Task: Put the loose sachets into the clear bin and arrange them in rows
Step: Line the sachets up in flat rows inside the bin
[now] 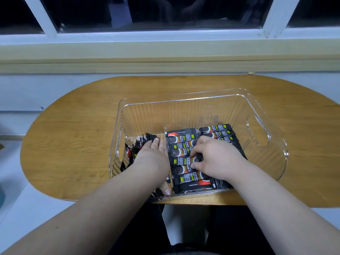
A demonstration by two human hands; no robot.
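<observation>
The clear bin (pixel 184 111) sits centred on the wooden table (pixel 73 144). Flat sachet rows (pixel 181 138) fill its 6 o'clock half (two columns, printed side up). The right hand (pixel 217 155), fingers curled, pinches one sachet (pixel 181 160) in the centre column. At 9 o'clock, the left hand (pixel 152 155) presses straight fingers on the upright sachets (pixel 131 153) beside the bin wall.
</observation>
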